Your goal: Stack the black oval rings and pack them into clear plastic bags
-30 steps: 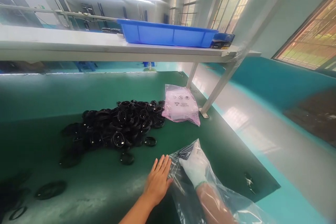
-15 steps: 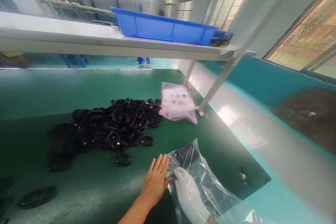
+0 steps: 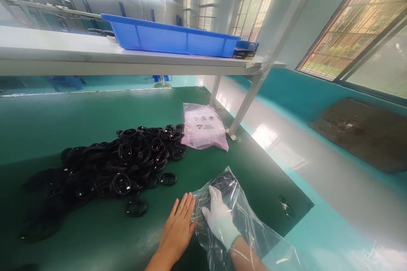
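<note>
My bare left hand (image 3: 178, 230) lies flat on the green table, fingers stretched out, its fingertips pressing the left edge of a clear plastic bag (image 3: 251, 228). My right hand (image 3: 219, 218) wears a white glove and is inside that bag, fingers forward against a stack of black ring-shaped parts (image 3: 224, 183) at the bag's far end. Whether the gloved fingers grip the parts or only push them is unclear. A big heap of loose black rings (image 3: 121, 165) lies to the left of both hands.
A pink printed bag (image 3: 203, 127) lies behind the heap near a white shelf leg (image 3: 246, 103). The shelf above carries a blue tray (image 3: 171, 40). The green table (image 3: 95, 110) ends at right, with one small black part (image 3: 284, 204) near that edge.
My gloved right hand drew back inside the bag, then pushed forward again toward the black parts. The left hand stayed flat on the bag's edge. The view swung right.
</note>
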`<act>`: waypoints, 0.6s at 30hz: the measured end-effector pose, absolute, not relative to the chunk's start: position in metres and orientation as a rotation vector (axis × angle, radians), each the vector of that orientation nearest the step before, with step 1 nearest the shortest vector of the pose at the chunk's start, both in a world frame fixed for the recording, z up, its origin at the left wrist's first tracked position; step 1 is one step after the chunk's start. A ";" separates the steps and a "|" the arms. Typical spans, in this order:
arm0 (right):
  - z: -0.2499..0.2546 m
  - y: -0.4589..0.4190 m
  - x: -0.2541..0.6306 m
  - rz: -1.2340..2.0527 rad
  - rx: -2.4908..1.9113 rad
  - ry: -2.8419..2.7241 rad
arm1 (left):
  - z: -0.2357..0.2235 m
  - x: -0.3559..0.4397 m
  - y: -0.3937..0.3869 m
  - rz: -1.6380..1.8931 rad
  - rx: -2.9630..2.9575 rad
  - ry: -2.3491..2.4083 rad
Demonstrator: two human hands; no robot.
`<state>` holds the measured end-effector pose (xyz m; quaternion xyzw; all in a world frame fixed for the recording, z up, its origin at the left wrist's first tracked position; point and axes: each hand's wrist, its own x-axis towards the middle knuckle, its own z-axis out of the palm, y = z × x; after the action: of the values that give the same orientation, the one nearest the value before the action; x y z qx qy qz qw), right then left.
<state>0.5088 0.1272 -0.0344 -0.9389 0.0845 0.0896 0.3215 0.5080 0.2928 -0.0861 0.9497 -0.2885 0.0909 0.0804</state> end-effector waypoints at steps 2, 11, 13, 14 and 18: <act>-0.034 0.126 0.510 0.255 -2.434 0.207 | -0.087 0.507 0.292 0.262 2.854 -0.857; -0.043 0.119 0.511 0.182 -2.415 0.041 | -0.075 0.532 0.296 0.081 2.836 -0.859; -0.042 0.114 0.503 0.109 -2.407 -0.053 | -0.070 0.540 0.299 0.046 2.825 -0.895; -0.041 0.111 0.498 0.077 -2.405 -0.072 | -0.067 0.543 0.300 0.032 2.823 -0.913; -0.042 0.099 0.488 -0.080 -2.381 0.120 | -0.060 0.547 0.303 0.025 2.832 -0.953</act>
<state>0.4878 0.0987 -0.0416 -0.9276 0.0468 -0.0313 0.3694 0.5471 0.3034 -0.0601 0.9450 -0.3179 0.0083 0.0768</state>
